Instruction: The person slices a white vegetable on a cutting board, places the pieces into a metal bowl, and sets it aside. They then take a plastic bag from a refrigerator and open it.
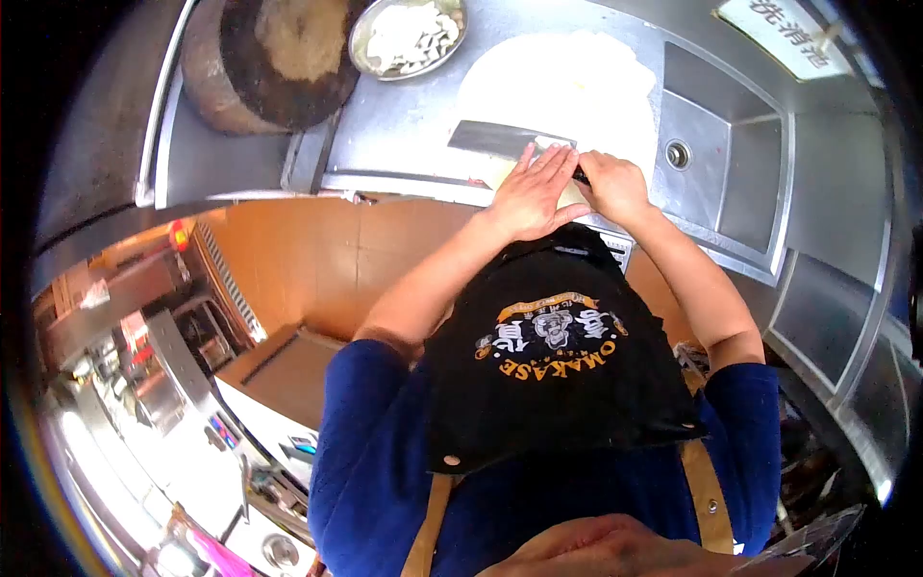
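Note:
A cleaver (pixel 486 140) with a wide grey blade lies across the near part of a round white cutting board (pixel 548 82), its blade pointing left. My right hand (pixel 615 188) is wrapped round its dark handle at the right end. My left hand (pixel 538 192) lies flat with fingers stretched out, the fingertips over the blade near the handle and the thumb apart toward the right hand. A small pale patch shows at the left fingertips. Whatever lies under the left palm is hidden. Beyond the board's left side stands a metal bowl (pixel 360 48) of cut white pieces (pixel 413 37).
A thick round wooden chopping block (pixel 216 77) with a dark worn top stands at the upper left. To the right is a steel sink (pixel 697 159) with a drain. The steel counter's front edge (pixel 404 183) runs just before my body, near my black apron (pixel 548 394).

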Demonstrator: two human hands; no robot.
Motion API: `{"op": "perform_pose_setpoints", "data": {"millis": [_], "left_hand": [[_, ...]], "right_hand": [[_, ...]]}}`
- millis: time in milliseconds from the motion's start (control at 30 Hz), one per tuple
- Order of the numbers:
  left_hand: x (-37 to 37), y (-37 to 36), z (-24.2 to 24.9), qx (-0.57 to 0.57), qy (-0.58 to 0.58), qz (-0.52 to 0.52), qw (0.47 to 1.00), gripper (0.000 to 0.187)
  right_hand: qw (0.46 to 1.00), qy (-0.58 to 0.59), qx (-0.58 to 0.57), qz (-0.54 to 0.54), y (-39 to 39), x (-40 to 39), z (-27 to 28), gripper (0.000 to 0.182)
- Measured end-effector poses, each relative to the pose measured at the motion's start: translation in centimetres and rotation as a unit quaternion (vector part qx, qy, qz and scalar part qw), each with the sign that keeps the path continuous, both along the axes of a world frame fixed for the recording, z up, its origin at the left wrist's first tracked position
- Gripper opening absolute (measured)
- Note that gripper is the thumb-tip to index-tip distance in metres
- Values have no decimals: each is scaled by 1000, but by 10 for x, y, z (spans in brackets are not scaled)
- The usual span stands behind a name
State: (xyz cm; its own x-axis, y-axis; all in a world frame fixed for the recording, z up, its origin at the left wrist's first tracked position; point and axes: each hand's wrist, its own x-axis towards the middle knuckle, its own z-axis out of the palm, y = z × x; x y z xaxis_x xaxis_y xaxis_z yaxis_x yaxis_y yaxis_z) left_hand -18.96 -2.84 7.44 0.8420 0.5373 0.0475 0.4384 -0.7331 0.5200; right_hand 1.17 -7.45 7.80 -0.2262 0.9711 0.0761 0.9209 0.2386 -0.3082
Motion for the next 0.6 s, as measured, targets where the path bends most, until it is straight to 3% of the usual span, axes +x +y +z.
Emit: {"op": "perform_pose_setpoints", "data": {"millis": [100,300,433,500,567,600], "left_hand": [[-4,28,-17,-23,80,-93,992,92],[3,69,-41,-18,143,-189,971,91],[0,119,-55,-50,84,-132,986,85],[-4,131,-66,-106,-27,9,994,79],[-6,121,-74,-76,-73,25,994,74],[-7,106,-73,-28,-42,-14,999,76]], "right_hand": [[999,-29,30,16,-8,-2,-2,18],[998,-46,31,-24,-53,-15,22,21],[996,6,-48,-79,-108,-11,42,33],[976,86,-76,-186,-148,-16,35,32],[862,341,-133,-350,-184,-30,0,23],[678,547,-208,-446,-195,-38,-16,19]]}}
